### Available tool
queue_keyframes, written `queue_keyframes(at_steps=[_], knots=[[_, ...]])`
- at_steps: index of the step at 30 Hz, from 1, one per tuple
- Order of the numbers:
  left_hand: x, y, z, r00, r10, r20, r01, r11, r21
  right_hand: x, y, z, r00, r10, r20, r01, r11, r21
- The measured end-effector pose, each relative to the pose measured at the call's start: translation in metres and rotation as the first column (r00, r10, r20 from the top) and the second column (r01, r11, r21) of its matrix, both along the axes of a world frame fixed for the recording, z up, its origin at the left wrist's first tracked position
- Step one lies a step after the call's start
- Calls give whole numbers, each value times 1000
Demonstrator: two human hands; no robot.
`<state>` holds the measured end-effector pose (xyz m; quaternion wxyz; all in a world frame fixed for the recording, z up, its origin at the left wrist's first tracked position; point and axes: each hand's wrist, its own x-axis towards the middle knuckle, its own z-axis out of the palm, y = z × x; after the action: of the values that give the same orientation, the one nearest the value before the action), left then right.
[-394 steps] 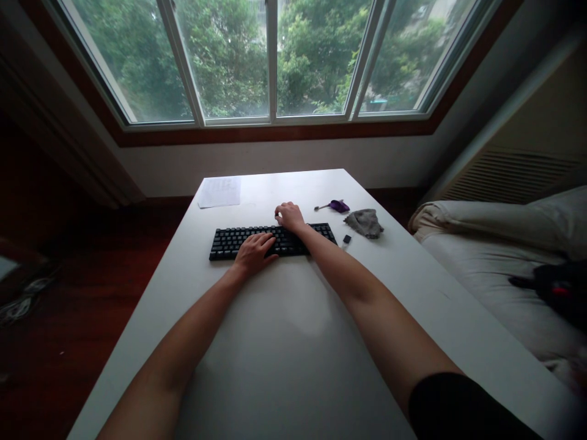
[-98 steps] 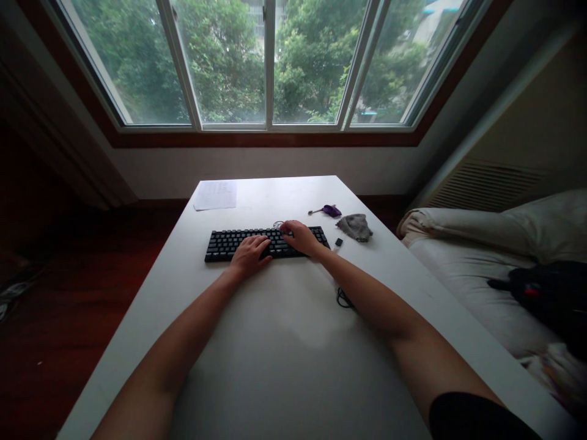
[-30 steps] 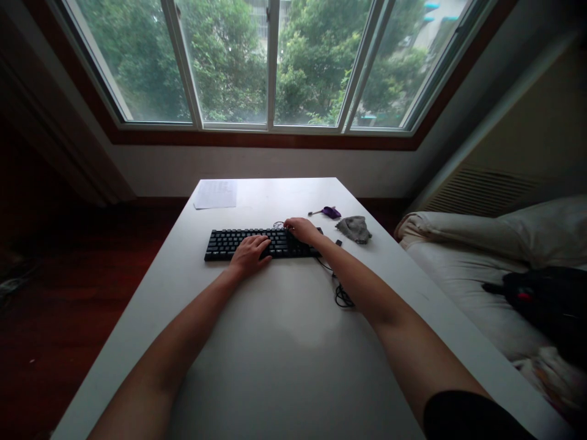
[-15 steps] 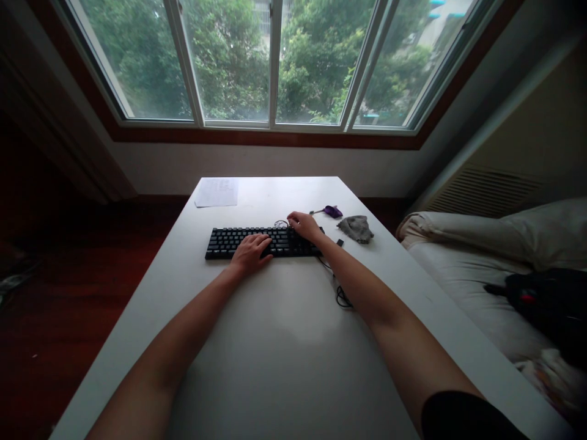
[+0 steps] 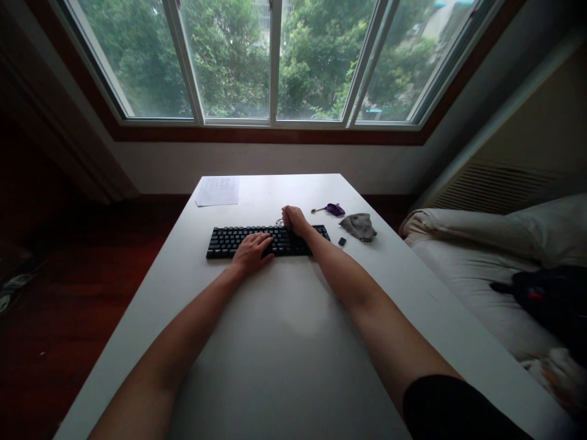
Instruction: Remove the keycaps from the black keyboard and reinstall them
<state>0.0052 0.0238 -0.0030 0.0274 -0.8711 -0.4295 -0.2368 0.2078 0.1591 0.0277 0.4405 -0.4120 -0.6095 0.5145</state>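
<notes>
A black keyboard [image 5: 229,242] lies on the white table [image 5: 257,342]. My left hand [image 5: 254,252] rests flat on the middle of its keys, fingers stretched and thumb at the front edge. At the keyboard's back edge my right hand [image 5: 294,220] is closed. A thin keyboard cable [image 5: 279,222] shows as a small loop beside its fingers and appears to run into them. My right forearm crosses over the right part of the keyboard and covers some of the keys and the table behind it.
To the right lie a small black piece [image 5: 342,241], a crumpled grey cloth [image 5: 359,227] and a purple brush [image 5: 335,209]. A sheet of paper [image 5: 217,190] is at the far left corner. A bed [image 5: 463,256] with a black bag [image 5: 550,299] stands right of the table.
My right hand has moved slightly left and away from me, and its fingers have closed more. My right forearm now hides the coiled cable that showed beside it. My left hand stays in place.
</notes>
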Motion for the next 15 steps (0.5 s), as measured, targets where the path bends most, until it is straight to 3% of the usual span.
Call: queue_keyframes(at_steps=[4,7,10,15], knots=[[-1,0,-1,1000,-2,-5,2,1000,12,13,15,-3,971,-202,128,185,974,133],[-1,1,-2,1000,-7,-12,8,1000,15,35,29,-1,821,-409,399,261,889,375],[-1,1,-2,1000,-3,-12,3,1000,11,55,37,-3,636,-417,649,105,880,463],[-2,0,-3,1000,6,-15,-6,1000,8,67,39,-14,435,-308,846,-136,907,399]])
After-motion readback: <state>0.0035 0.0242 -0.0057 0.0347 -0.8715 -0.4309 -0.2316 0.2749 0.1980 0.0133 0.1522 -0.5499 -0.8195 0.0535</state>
